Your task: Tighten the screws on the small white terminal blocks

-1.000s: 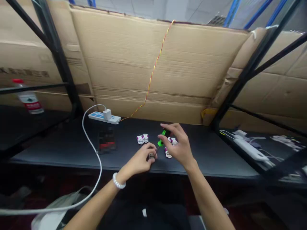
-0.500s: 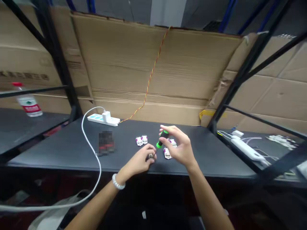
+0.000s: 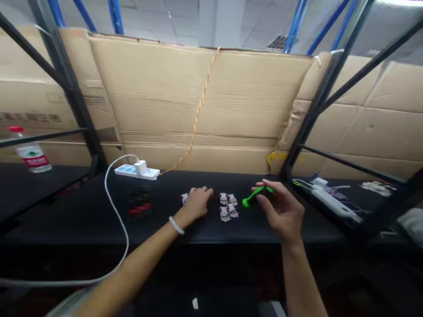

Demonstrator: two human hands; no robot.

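My right hand [image 3: 280, 211] grips a green and black screwdriver [image 3: 253, 197] between thumb and fingers, its shaft pointing left toward the parts. Beside that tip, a cluster of several small white parts with purple bits [image 3: 228, 206] lies on the black tabletop. Further left, my left hand [image 3: 197, 203] rests low on the table with bent fingers curled down. Another small white and purple part [image 3: 184, 198] shows at the left edge of that hand. Whatever lies under the left fingertips is hidden.
A white power strip [image 3: 137, 171] with a plugged-in charger sits at the back left, its white cable [image 3: 117, 207] looping off the front edge. A blurred dark and red item [image 3: 140, 204] lies nearby. Cardboard [image 3: 158, 97] walls the back; black shelf posts [image 3: 307, 119] flank the table.
The screwdriver has moved right, away from my left hand. My left hand has left the spot where it held a small part and reached over the left-hand parts. The right-hand cluster now has more parts.
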